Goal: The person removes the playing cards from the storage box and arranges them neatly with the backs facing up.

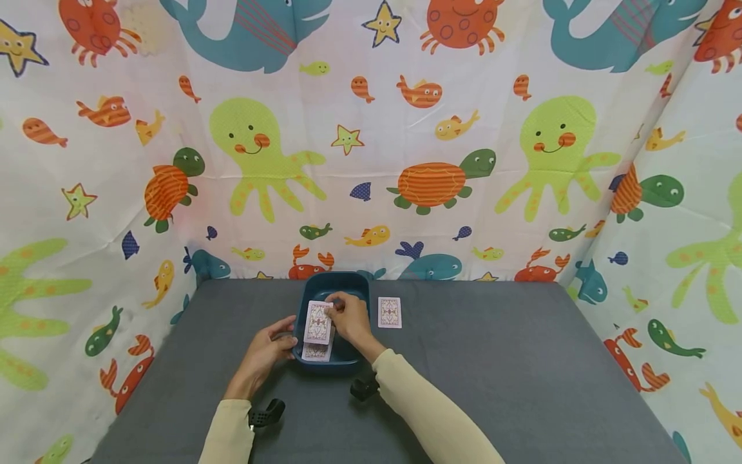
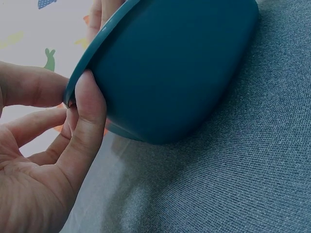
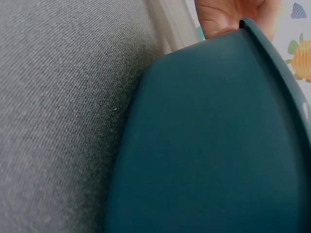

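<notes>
A dark blue plastic bin (image 1: 348,359) sits on the grey cloth. My left hand (image 1: 266,353) pinches its left rim between thumb and fingers; in the left wrist view the thumb (image 2: 90,102) presses on the outer wall (image 2: 170,73). Over the bin, my right hand (image 1: 351,319) pinches the upper right edge of a patterned playing card (image 1: 317,323), its back facing up. Under that card, partly covered, more card backs (image 1: 315,352) lie inside the bin. The right wrist view is mostly the bin's outer side (image 3: 209,136); the right fingers are outside it.
One playing card (image 1: 390,312) lies face down on the grey cloth (image 1: 493,361), just right of the bin. A white curtain (image 1: 371,148) printed with sea animals hangs behind the table and along both sides. Each wrist wears a black strap.
</notes>
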A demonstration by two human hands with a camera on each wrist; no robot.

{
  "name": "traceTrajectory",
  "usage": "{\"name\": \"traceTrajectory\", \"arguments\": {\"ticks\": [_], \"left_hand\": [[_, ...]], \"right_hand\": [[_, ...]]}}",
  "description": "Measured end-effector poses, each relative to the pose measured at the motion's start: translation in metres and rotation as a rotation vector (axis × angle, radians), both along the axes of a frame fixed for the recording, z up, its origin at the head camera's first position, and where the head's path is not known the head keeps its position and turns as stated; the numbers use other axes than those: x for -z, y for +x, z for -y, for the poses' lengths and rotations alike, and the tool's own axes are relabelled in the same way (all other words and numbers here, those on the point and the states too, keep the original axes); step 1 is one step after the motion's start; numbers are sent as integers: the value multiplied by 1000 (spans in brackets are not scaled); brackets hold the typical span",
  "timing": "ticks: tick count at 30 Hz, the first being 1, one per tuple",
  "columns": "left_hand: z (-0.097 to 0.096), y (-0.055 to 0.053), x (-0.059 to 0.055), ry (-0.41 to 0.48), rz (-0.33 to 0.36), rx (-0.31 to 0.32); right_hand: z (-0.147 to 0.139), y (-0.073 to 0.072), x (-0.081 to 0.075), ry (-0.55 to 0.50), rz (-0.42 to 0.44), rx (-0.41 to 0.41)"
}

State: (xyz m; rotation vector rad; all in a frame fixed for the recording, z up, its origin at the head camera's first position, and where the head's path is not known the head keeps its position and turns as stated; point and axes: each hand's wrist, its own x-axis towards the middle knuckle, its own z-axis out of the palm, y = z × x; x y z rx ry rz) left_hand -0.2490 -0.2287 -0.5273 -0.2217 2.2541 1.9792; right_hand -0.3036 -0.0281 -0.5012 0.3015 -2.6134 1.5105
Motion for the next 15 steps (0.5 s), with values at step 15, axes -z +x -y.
{"name": "traceTrajectory", "arguments": {"ticks": [15], "left_hand": [[0, 1, -2, 1, -3, 5]], "right_hand": [[-23, 8, -18, -119, -47, 0]]}}
